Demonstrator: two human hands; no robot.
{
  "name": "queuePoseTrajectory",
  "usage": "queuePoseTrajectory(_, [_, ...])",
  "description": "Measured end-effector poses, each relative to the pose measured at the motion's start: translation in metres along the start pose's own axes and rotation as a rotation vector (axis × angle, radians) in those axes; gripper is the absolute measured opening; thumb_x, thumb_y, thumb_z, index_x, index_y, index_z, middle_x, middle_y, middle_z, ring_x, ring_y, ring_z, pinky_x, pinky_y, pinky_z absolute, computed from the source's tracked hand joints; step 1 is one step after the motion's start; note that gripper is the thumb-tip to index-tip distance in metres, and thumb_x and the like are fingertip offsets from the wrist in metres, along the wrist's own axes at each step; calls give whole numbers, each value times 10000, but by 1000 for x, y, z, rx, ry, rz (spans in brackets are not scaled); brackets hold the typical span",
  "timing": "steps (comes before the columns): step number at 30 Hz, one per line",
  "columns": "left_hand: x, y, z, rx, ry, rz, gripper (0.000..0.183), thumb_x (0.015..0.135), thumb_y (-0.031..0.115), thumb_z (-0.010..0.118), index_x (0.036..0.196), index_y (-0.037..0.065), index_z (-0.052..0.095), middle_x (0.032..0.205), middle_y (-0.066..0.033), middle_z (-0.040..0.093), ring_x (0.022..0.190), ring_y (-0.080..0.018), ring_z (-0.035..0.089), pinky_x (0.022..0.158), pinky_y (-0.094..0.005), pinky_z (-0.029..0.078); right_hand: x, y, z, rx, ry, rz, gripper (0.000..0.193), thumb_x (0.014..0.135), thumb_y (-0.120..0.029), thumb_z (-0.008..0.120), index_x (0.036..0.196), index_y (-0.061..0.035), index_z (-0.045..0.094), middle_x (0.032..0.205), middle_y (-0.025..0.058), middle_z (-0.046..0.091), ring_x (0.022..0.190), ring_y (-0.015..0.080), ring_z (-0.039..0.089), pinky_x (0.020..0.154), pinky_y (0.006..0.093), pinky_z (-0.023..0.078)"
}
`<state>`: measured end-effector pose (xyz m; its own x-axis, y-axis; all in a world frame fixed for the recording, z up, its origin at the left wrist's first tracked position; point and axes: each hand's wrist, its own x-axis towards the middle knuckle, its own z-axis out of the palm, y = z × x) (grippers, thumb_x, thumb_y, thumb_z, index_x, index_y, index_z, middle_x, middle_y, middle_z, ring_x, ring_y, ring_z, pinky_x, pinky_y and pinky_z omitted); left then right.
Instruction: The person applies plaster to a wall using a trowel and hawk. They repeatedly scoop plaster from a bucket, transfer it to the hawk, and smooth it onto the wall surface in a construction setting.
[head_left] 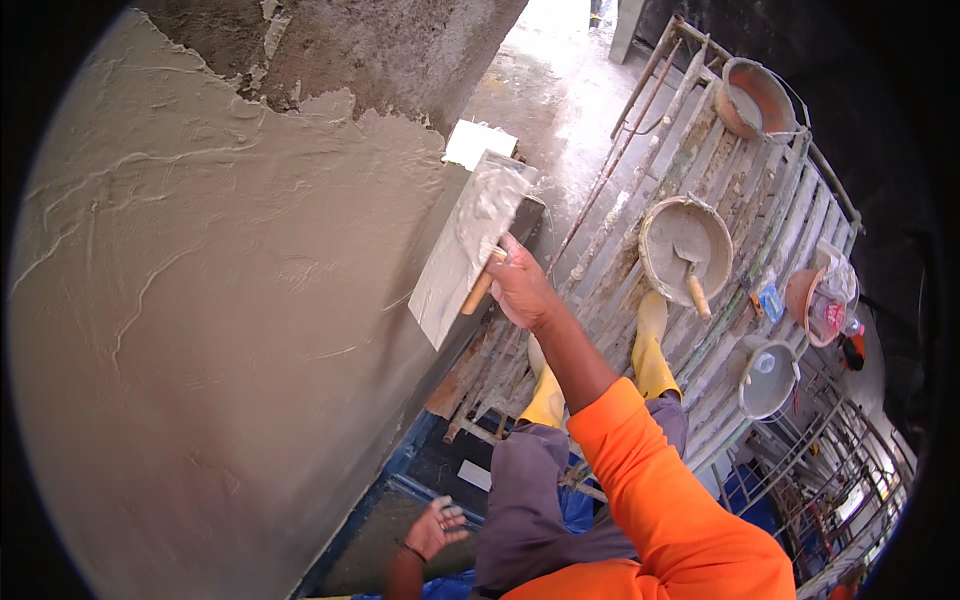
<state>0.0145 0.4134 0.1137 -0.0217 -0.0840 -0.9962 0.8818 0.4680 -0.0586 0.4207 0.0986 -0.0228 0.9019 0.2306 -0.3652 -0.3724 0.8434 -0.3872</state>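
Trowel handle (478,293) partly under fingers

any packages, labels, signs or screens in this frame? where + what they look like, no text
No signs or screens.
Small packet: on the scaffold planks between the mortar pan and the right-hand orange bowl; flat, blue and white.
Bag: inside the orange bowl at the right edge of the planks; crumpled clear plastic with red and white contents.
White sheet: just past the top of the trowel in the right hand; rectangular, plain.
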Motion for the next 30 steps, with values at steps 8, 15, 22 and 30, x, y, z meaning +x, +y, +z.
queuePoseTrajectory(8, [-31,-35,-31,-106,-18,-9,451,1022,450,560,1338,131,515,1251,-154,615,1176,-362,602,1027,-649,457,8,6,100,-520,298,-58,236,1012,-186,631,1083,3,509,849,84,638,673,145,662,595,313,551])
queuePoseTrajectory(15, [-48,11,-32,-12,-65,118,452,1029,443,540,1353,130,503,1243,-152,604,1173,-344,598,986,-632,495,-60,-32,197,-699,163,-212,251,1016,-216,608,1097,2,513,876,103,647,736,146,682,655,320,562])
queuePoseTrajectory(22, [-62,43,-23,75,-87,178,459,1033,406,549,1381,117,467,1221,-148,598,1148,-328,596,968,-618,514,-87,-29,190,-462,117,-137,187,1031,-221,601,1100,-71,511,899,21,567,751,121,632,689,300,557])
queuePoseTrajectory(30, [-71,29,-16,128,1,163,463,1040,379,557,1402,116,438,1240,-140,577,1125,-305,601,931,-580,543,-30,-34,216,-400,386,-35,237,1021,-197,626,1103,-37,471,886,69,598,676,145,626,566,341,584])
